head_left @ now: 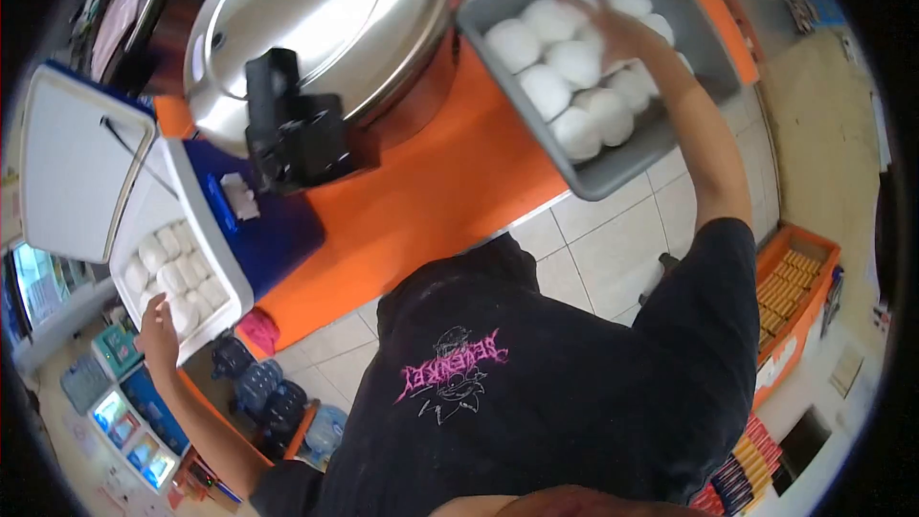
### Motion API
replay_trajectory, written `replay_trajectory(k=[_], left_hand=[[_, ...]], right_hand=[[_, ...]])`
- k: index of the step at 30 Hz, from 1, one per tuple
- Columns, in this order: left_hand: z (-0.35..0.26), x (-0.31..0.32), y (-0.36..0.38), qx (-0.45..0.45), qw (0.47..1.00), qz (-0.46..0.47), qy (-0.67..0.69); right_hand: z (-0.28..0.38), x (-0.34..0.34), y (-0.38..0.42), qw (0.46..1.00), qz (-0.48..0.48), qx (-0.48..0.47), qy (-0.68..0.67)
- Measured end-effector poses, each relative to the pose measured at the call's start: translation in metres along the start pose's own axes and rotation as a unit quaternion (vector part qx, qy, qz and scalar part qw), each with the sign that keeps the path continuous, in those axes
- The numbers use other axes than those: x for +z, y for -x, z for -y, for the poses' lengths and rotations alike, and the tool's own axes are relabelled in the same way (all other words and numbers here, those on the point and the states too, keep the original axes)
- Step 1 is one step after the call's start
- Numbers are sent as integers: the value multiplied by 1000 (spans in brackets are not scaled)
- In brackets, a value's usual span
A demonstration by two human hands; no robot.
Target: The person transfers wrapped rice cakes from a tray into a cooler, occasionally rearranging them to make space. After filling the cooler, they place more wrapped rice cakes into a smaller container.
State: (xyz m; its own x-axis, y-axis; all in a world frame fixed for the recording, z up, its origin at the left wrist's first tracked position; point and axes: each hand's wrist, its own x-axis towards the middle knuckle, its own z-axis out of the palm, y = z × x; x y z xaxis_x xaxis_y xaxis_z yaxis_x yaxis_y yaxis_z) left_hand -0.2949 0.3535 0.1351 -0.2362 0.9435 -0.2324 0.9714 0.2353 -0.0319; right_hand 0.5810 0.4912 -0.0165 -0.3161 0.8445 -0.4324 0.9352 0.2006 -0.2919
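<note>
My right hand (620,31) reaches into a grey plastic tray (613,177) filled with several round white buns (546,91). Its fingers curl over one bun near the tray's far side. My left hand (158,327) is stretched out to a white and blue cooler box (206,230). The box's lid (72,163) stands open, and rows of the same white buns (168,273) lie inside. The fingers touch the bun at the near corner; whether they grip it is unclear. My black T-shirt fills the lower middle.
A large steel steamer pot (316,19) with a black handle block (292,129) stands on the orange counter (431,201) between cooler and tray. Below are a white tiled floor (593,249), water bottles (273,397), and an orange crate of packets (795,292) at the right.
</note>
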Motion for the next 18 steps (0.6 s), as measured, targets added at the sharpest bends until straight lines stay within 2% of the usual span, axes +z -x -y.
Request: replay_trajectory(k=[1, 3, 5, 7, 9, 11, 13, 14, 16, 17, 18], left_hand=[[-46, -21, 18, -66, 997, -6, 46], [-86, -28, 40, 15, 983, -70, 169], [-198, -54, 80, 36, 946, -55, 317], [-250, -46, 105, 151, 889, 3, 433], [-294, -30, 109, 307, 796, 148, 500], [-339, -14, 96, 384, 763, 231, 466], [-379, -3, 90, 359, 769, 269, 455], [-389, 2, 89, 357, 770, 266, 458], [-403, 17, 88, 360, 741, 311, 474], [-408, 24, 87, 353, 743, 303, 481], [-409, 31, 85, 347, 716, 339, 501]], right_hand=[[-1, 1, -10, 1000, -7, -12, -8], [-12, 18, -34, 999, -15, 1, -37], [-33, 25, -51, 998, -16, 11, -67], [-52, 22, -63, 999, 37, 33, -11], [-57, 20, -59, 1000, 21, 15, 2], [-56, 14, -56, 1000, 7, -5, 16], [-54, 1, -57, 995, 54, 29, -80], [-64, 4, -59, 995, 54, 26, -76], [-93, 14, -52, 986, 5, -21, -165], [-91, 6, -40, 964, 3, -4, -266], [-77, -3, -22, 932, 6, 4, -363]])
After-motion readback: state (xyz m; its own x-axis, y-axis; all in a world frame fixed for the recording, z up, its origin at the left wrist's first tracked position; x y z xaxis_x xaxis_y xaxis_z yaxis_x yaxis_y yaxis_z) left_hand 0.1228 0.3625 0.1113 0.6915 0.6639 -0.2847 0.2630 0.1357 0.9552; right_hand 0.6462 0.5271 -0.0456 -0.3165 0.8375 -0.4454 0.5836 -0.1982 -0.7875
